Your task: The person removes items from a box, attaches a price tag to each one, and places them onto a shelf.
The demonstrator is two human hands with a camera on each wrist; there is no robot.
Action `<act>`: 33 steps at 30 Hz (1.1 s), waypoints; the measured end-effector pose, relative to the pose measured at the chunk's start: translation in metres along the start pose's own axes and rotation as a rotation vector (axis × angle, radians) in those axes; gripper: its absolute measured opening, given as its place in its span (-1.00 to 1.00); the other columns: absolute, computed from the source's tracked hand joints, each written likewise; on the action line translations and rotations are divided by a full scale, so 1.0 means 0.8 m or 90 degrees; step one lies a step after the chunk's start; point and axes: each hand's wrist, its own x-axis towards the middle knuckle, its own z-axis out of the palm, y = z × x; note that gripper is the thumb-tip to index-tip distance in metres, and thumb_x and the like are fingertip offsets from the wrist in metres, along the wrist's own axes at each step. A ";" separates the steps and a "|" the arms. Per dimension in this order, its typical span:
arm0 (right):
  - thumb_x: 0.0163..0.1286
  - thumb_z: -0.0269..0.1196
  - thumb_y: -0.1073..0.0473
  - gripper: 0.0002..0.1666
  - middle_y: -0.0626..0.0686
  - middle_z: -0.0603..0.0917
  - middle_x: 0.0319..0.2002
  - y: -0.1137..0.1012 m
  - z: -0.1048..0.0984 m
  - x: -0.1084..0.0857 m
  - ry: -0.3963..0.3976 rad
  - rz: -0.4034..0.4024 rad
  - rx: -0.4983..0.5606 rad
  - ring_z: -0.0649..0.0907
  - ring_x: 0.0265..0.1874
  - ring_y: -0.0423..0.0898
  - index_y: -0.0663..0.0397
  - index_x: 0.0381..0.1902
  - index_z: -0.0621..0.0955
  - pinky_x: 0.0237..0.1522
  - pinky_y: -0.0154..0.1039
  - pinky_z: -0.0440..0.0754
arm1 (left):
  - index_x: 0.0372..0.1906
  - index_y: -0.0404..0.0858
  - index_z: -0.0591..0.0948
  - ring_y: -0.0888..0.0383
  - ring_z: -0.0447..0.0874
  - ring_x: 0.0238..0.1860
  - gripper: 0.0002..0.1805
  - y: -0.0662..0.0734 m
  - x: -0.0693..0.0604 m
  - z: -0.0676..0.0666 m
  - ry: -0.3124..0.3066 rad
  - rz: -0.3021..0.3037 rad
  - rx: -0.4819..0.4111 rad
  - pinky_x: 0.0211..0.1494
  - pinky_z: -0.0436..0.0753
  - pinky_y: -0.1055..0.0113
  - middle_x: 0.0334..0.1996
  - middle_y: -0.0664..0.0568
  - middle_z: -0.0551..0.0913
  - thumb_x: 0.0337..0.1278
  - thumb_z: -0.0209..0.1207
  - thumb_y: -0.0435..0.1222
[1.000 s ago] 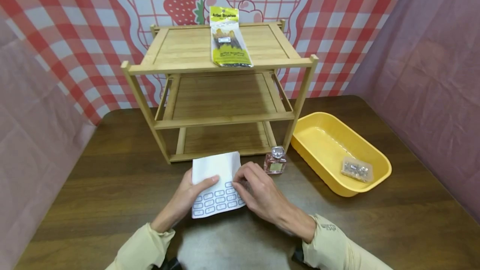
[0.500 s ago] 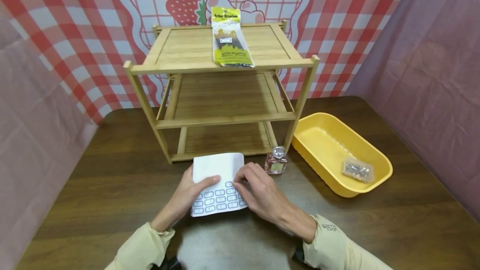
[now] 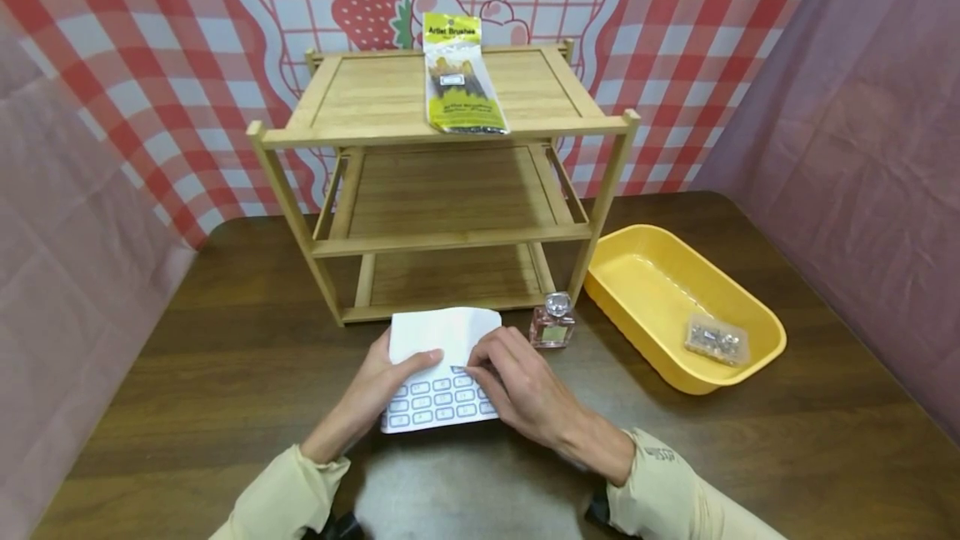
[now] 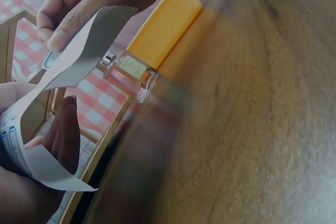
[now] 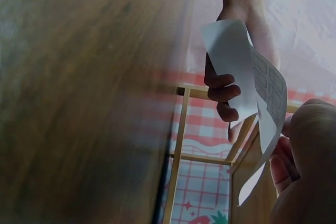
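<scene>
My left hand point(image 3: 378, 377) grips a white sheet of sticker labels point(image 3: 423, 336) by its left side, thumb across the front and fingers behind. Rows of blue-bordered labels fill its lower part; the upper part is bare and bends over. At the sheet's right side my right hand point(image 3: 525, 377) pinches a small blue-bordered label point(image 4: 51, 60) between thumb and forefinger; in the left wrist view it stands out from the sheet's edge. A perfume bottle point(image 3: 552, 325) with pink liquid and a faceted stopper stands just beyond the right hand.
Behind the hands rises a three-tier wooden shelf point(image 3: 442, 240). On its top tier lies a labelled pack of artist brushes point(image 3: 465, 102). To the right, a yellow basin point(image 3: 637, 282) contains a clear plastic box of small metal pieces point(image 3: 716, 340).
The sheet's upper right corner has spread out to the right, and the sheet has shifted slightly that way. The label's edge now lifts at the right fingertips. Both hands stay nearly in place.
</scene>
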 end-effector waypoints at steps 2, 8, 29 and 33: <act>0.31 0.36 0.36 -0.82 0.00 0.60 -0.24 0.000 0.000 0.000 0.003 0.007 0.004 0.57 -0.26 -0.11 0.15 -0.19 0.57 -0.18 -0.32 0.60 | 0.24 -0.38 0.41 0.17 0.71 -0.41 -0.48 0.000 0.000 -0.001 -0.004 0.001 0.010 -0.27 0.70 0.37 -0.32 -0.03 0.69 0.26 0.32 -0.34; 0.29 0.39 0.37 -0.79 -0.01 0.59 -0.25 -0.001 0.000 -0.002 0.015 0.039 0.025 0.57 -0.27 -0.12 0.14 -0.19 0.57 -0.18 -0.35 0.59 | 0.24 -0.36 0.40 0.12 0.73 -0.40 -0.46 0.001 0.001 -0.004 -0.017 0.011 0.048 -0.28 0.71 0.33 -0.31 -0.06 0.70 0.27 0.36 -0.30; 0.28 0.37 0.44 -0.78 -0.02 0.58 -0.27 -0.001 -0.002 -0.004 0.047 0.118 0.104 0.58 -0.27 -0.13 0.13 -0.23 0.56 -0.23 -0.31 0.66 | 0.39 -0.36 0.30 0.10 0.66 -0.47 -0.20 -0.004 0.001 -0.010 0.024 0.008 0.231 -0.35 0.70 0.23 -0.27 -0.13 0.64 0.17 0.42 -0.16; 0.27 0.37 0.46 -0.76 -0.02 0.58 -0.27 -0.001 -0.003 -0.004 0.047 0.118 0.107 0.58 -0.27 -0.13 0.13 -0.23 0.56 -0.23 -0.30 0.66 | 0.44 -0.38 0.23 0.03 0.67 -0.39 -0.06 -0.005 0.000 -0.011 0.069 -0.003 0.312 -0.31 0.70 0.15 -0.20 -0.22 0.63 0.11 0.47 -0.09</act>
